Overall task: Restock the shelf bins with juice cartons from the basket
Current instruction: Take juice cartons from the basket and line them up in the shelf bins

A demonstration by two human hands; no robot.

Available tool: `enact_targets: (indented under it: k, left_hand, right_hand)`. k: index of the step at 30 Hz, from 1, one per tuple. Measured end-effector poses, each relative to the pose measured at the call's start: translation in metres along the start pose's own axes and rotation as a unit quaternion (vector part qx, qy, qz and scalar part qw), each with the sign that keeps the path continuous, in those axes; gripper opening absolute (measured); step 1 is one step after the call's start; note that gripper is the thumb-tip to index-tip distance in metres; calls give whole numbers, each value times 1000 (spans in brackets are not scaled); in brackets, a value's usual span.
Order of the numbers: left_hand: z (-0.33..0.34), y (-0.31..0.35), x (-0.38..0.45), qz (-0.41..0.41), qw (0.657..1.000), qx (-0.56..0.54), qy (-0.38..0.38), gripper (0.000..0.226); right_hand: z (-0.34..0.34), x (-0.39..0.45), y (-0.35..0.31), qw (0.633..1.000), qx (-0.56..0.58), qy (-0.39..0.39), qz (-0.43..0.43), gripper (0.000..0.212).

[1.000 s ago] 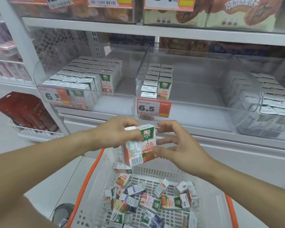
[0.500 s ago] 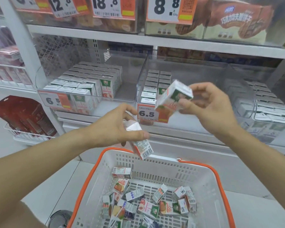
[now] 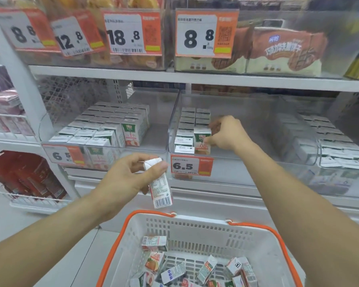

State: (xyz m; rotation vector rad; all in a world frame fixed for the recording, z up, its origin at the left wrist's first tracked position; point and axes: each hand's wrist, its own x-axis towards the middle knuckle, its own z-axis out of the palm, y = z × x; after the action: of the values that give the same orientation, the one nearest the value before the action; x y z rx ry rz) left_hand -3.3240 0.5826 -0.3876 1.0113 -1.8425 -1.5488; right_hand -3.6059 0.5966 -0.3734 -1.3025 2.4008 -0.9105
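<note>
Right hand (image 3: 226,132) inside middle clear bin (image 3: 247,158), fingers on upright juice carton (image 3: 202,141) at front of rows. Left hand (image 3: 131,172) grips second carton (image 3: 159,188) above white basket (image 3: 195,226) holding loose cartons.

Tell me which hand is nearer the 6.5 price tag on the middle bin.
Left. The left hand holds a carton just left of the 6.5 price tag; the right hand is above it, inside the bin.

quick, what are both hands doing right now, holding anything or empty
Left hand: closed, holding a juice carton above the basket.
Right hand: closed on an orange carton in the middle bin.
</note>
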Motion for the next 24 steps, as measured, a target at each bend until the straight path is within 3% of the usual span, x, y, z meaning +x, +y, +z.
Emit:
enact_targets:
  k: [3,7,8,10,13,16,19,21,24]
  left_hand:
    - [-7,-2,6,-30,997,-61,-25,43]
    - [-12,4,15,-60,985,-159,-31,78]
    - [-10,6,15,-67,982,-173,-29,78]
    - [-6,11,16,-80,977,-194,-28,57]
    - [-1,13,19,-94,973,-207,-41,50]
    - [-1,13,18,-92,971,-217,-46,50]
    - [-5,14,13,-66,973,-206,-78,50]
    - [-11,14,11,-53,973,-208,-84,51]
    - [-21,17,5,-41,974,-205,-89,55]
  right_hand:
    - [6,9,3,1000,-2,-7,25,49]
    - [8,8,3,998,-49,-4,25,53]
    - [5,5,2,997,-79,-7,22,55]
    - [-6,-1,-3,990,-141,12,-7,52]
    - [-29,-17,-24,981,-137,43,-131,26]
    - [-40,-43,-56,968,-45,-89,-231,16]
    - [-28,-70,-79,932,50,-283,-221,38]
    - [-14,-79,-87,924,14,-297,-241,50]
    - [2,-86,-93,928,32,-276,-248,40]
